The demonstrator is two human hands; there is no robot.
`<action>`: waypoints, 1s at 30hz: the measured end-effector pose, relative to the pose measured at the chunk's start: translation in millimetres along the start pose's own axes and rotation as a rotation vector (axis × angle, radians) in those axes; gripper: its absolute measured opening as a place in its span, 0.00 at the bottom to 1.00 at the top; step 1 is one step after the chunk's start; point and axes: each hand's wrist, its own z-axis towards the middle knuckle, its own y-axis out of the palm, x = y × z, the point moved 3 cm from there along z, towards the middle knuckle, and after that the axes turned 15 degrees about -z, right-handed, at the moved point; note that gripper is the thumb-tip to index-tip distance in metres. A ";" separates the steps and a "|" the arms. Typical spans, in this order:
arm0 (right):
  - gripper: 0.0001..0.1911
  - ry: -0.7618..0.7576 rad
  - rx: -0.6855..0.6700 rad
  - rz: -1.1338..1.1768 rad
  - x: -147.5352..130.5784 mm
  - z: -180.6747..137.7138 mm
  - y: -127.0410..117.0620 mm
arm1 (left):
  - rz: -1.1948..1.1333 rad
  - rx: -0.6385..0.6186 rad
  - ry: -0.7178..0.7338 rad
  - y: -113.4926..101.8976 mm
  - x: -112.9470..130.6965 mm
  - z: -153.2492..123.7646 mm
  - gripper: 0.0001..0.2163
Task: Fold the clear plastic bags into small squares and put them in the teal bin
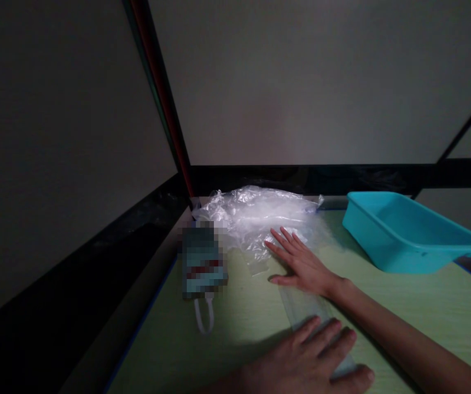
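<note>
My right hand [301,265] lies flat on the green table [424,306], fingers stretched out and apart. Its fingertips rest on the edge of a heap of clear plastic bags [255,210]. My left hand [315,358] is at the bottom of the view, also flat with spread fingers. It presses on the near end of a long, flat, see-through packet [303,312] that runs between the two hands. What the packet holds I cannot make out.
A teal plastic tub [407,232] stands at the right, its inside hidden from here. A blurred teal pack [202,260] with white loops [204,317] lies to the left. Dark frame bars and pale walls close off the back and the left side.
</note>
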 end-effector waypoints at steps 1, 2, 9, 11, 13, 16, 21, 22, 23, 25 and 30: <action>0.40 0.001 -0.001 0.002 0.1 0.0 0.0 | -0.001 -0.001 0.006 0.7 0.1 -0.2 0.17; 0.40 0.003 -0.003 0.002 0.1 -0.1 0.1 | -0.002 0.001 0.010 1.2 0.1 -0.3 0.17; 0.40 0.005 0.001 -0.012 -0.1 -0.1 0.9 | -0.021 -0.007 0.007 0.4 0.2 0.6 0.17; 0.40 0.003 0.007 -0.014 -0.3 -0.2 1.0 | -0.027 -0.005 0.006 -0.2 0.2 0.7 0.17; 0.39 0.000 0.008 -0.018 -0.6 -0.4 0.6 | -0.033 -0.006 0.000 -1.0 0.0 0.5 0.17; 0.39 -0.012 0.008 -0.021 -1.7 -1.1 -1.7 | -0.031 -0.007 -0.005 -2.9 0.1 0.3 0.17; 0.35 -0.052 0.011 0.000 -2.8 -3.0 -6.3 | -0.019 -0.015 -0.001 -3.0 0.0 0.6 0.17; 0.34 -0.062 0.011 0.016 -2.5 -3.5 -7.0 | -0.016 -0.013 0.000 -2.2 -0.2 0.5 0.17; 0.34 -0.076 0.014 0.038 -2.1 -4.3 -7.7 | -0.012 -0.010 0.000 -1.2 -0.5 0.4 0.17; 0.33 -0.121 0.024 0.103 -1.4 -6.2 -9.6 | 0.001 -0.004 0.005 0.6 -0.8 0.1 0.17; 0.39 -0.253 0.035 0.261 -2.1 -11.0 -14.3 | 0.031 0.007 0.006 0.3 -0.3 -0.4 0.18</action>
